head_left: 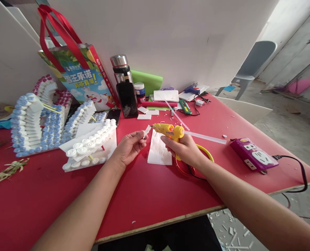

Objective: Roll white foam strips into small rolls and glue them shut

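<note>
My right hand (185, 149) is closed round a yellow hot glue gun (168, 130) with a clear glue stick (206, 137) jutting out of its back. The gun's nozzle points left at a small white piece (147, 131) that my left hand (130, 146) pinches between its fingertips. Both hands hover above the red table (149, 195). Just under them lies a white paper sheet (159, 150).
A white model with rows of white and blue bottle caps (52, 129) fills the left. At the back stand a shopping bag (79, 75), a steel flask (121, 68) and a dark phone (127, 98). A purple power strip (253, 155) lies right. A grey chair (249, 66) stands beyond.
</note>
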### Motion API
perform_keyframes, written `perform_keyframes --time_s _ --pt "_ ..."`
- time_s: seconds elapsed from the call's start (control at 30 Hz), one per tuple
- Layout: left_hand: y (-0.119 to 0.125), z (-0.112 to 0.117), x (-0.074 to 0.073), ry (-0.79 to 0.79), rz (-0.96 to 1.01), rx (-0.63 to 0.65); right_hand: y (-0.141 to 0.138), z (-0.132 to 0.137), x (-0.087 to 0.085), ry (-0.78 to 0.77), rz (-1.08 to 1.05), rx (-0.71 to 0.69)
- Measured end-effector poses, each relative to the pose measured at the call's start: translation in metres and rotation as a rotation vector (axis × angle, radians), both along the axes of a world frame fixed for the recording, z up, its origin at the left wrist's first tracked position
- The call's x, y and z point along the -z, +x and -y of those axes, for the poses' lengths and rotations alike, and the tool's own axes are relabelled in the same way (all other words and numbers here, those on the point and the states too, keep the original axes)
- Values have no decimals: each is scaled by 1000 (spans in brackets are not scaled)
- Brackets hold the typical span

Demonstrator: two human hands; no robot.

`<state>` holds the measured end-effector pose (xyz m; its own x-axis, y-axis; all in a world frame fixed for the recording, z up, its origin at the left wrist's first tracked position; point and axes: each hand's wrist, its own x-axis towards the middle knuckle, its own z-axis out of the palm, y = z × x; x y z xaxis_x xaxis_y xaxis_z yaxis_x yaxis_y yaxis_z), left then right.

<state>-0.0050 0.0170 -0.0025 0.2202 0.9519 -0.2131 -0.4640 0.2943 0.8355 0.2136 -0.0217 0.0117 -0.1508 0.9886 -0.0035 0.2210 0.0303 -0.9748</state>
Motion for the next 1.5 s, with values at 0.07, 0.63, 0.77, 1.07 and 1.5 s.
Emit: perform_keyframes --time_s 0.07,0.63,0.77,1.07,1.5 --pt "2 1 -1 26 -69 -26 0 1 -1 -10 -6 -10" --pt "6 4 -5 126 -179 -58 -2 1 -1 -10 94 -81" --pt "3 3 -3 136 -188 -55 -2 2 -1 -6 87 -41" --pt "1 1 0 143 -210 -75 -5 2 1 -7 136 -90" --pt "4 3 -4 134 -227 -104 0 2 3 -7 33 -14"
